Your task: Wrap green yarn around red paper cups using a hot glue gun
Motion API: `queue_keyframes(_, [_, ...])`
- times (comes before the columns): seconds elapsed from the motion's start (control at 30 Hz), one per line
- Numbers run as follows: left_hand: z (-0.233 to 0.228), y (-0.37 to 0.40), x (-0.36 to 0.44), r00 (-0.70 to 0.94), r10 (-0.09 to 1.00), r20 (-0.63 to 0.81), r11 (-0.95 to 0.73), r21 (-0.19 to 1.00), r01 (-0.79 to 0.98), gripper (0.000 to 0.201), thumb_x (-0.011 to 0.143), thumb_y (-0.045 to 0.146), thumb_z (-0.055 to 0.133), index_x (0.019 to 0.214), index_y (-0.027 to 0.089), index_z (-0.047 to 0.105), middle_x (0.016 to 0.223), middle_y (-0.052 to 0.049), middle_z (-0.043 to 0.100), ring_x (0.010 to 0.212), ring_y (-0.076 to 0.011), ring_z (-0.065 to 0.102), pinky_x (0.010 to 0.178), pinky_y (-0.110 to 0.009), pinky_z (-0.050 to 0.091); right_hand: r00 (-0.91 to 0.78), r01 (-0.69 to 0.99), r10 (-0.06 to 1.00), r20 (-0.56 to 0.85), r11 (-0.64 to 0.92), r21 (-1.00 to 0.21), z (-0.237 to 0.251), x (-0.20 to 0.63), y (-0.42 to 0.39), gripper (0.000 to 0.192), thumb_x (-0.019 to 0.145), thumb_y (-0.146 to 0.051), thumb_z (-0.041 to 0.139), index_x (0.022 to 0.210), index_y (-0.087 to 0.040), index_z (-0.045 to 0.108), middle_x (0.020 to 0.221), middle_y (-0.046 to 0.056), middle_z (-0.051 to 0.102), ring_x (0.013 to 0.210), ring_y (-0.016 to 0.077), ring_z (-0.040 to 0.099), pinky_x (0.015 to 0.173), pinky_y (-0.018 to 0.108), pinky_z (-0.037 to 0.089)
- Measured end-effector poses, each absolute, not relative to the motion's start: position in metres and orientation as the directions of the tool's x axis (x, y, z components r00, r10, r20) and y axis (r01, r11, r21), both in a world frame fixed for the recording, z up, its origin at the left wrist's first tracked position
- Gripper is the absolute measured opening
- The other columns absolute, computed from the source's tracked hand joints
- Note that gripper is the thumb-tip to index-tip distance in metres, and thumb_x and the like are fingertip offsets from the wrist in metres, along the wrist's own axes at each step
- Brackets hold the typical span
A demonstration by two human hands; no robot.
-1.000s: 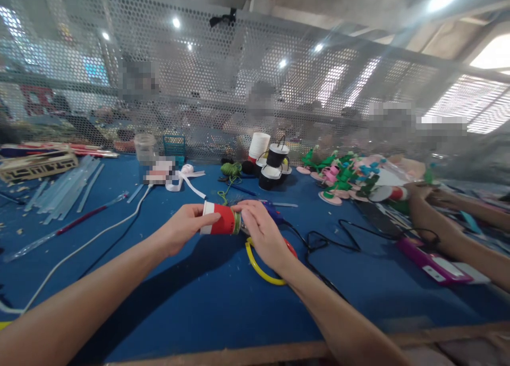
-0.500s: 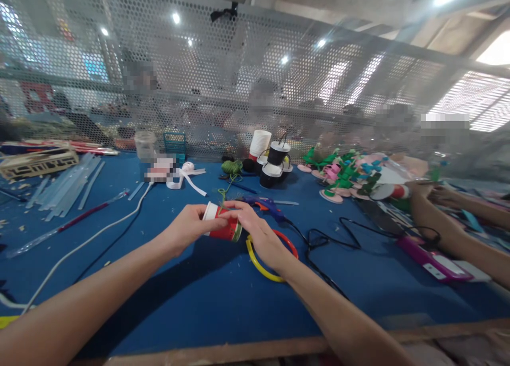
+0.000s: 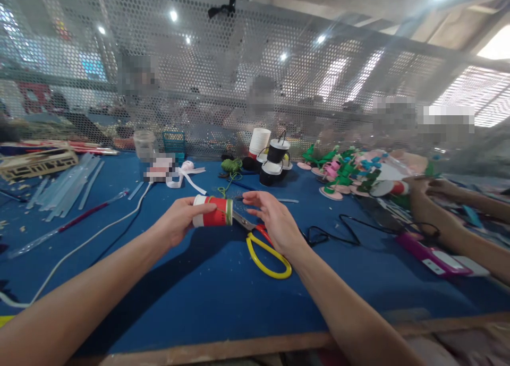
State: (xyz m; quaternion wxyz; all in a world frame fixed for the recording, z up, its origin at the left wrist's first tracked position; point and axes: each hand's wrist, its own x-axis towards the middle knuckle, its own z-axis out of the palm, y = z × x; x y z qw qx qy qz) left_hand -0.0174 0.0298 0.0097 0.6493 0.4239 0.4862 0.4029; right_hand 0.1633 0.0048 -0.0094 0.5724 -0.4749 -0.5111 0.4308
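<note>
Held sideways in my left hand (image 3: 179, 217) is a red paper cup (image 3: 218, 213) with a white band at its left end. Green yarn circles the cup near both ends. A loose strand (image 3: 226, 188) runs back toward the ball of green yarn (image 3: 231, 167). My right hand (image 3: 274, 217) is just right of the cup, fingers apart and slightly bent, with nothing visible in them. Under it lie scissors (image 3: 244, 222) with one yellow and one red handle; the hand hides part of them. The blue glue gun is hidden behind that hand.
A black cord (image 3: 330, 236) leads to a purple power strip (image 3: 432, 255). Black-and-white cups (image 3: 271, 172) and a white cup stack (image 3: 260, 141) stand at the back. Glue sticks (image 3: 67, 188) lie left. Another person's hands (image 3: 422, 188) work at right, near craft flowers (image 3: 345, 169).
My right hand has come off the cup and moved right, its fingers parting. The cup has shifted slightly left and up in my left hand, uncovering the scissor blades.
</note>
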Motion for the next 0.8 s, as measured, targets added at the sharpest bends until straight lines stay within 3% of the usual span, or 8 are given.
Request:
queue_keyframes(0.37, [0.007,0.035,-0.019,0.183,0.936,-0.302,0.334,0.925,-0.180,0.019,0.055,0.016,0.072,0.072,0.009,0.065,0.062,-0.004,0.067,0.053,-0.0108,0.058,0.056,-0.022,0.043,0.078,0.078,0.983,0.166,0.160,-0.984,-0.012,0.160,0.004,0.033,0.077,-0.046,0.044,0.083,-0.018,0.060,0.095,0.008,0.061,0.093,0.0202,0.056,0.079,0.036,0.044])
queue_keyframes(0.47, [0.008,0.033,-0.019,0.187,0.937,-0.296,0.329,0.927,-0.181,0.019,0.053,0.016,0.073,0.070,0.010,0.065,0.061,-0.003,0.067,0.053,-0.0113,0.058,0.057,-0.024,0.044,0.026,0.139,0.985,0.170,0.165,-0.977,-0.013,0.156,0.002,0.033,0.073,-0.042,0.052,0.093,-0.017,0.056,0.101,0.009,0.060,0.095,0.0198,0.056,0.080,0.035,0.045])
queue_keyframes(0.53, [0.009,0.031,-0.017,0.199,0.933,-0.301,0.335,0.927,-0.166,0.021,0.052,0.017,0.074,0.070,0.010,0.065,0.061,-0.003,0.067,0.053,-0.0113,0.057,0.057,-0.024,0.044,-0.049,0.151,0.983,0.179,0.185,-0.971,-0.014,0.152,-0.001,0.044,0.068,-0.037,0.060,0.106,-0.018,0.050,0.109,0.010,0.056,0.097,0.0196,0.055,0.079,0.034,0.046])
queue_keyframes(0.63, [0.011,0.027,-0.015,0.218,0.928,-0.303,0.335,0.934,-0.126,0.028,0.049,0.021,0.076,0.071,0.010,0.065,0.061,-0.003,0.066,0.053,-0.0107,0.056,0.057,-0.023,0.042,-0.165,0.132,0.971,0.171,0.194,-0.972,-0.016,0.147,-0.004,0.060,0.063,-0.031,0.066,0.117,-0.021,0.041,0.112,0.010,0.054,0.093,0.0194,0.057,0.074,0.033,0.050])
queue_keyframes(0.73, [0.010,0.026,-0.014,0.253,0.930,-0.267,0.279,0.960,-0.015,0.035,0.049,0.030,0.076,0.075,0.009,0.063,0.066,-0.004,0.065,0.058,-0.0125,0.056,0.060,-0.025,0.042,-0.159,0.161,0.971,0.177,0.202,-0.966,-0.017,0.146,-0.005,0.056,0.065,-0.030,0.064,0.115,-0.019,0.042,0.104,0.009,0.058,0.086,0.0188,0.059,0.072,0.034,0.050])
queue_keyframes(0.8, [0.008,0.026,-0.016,0.198,0.967,-0.163,0.133,0.979,0.157,0.045,0.053,0.038,0.074,0.085,0.009,0.060,0.074,-0.006,0.065,0.065,-0.0160,0.057,0.062,-0.028,0.043,-0.122,0.207,0.973,0.198,0.220,-0.953,-0.017,0.148,-0.004,0.052,0.067,-0.029,0.062,0.114,-0.019,0.044,0.105,0.009,0.058,0.087,0.0190,0.059,0.074,0.034,0.050])
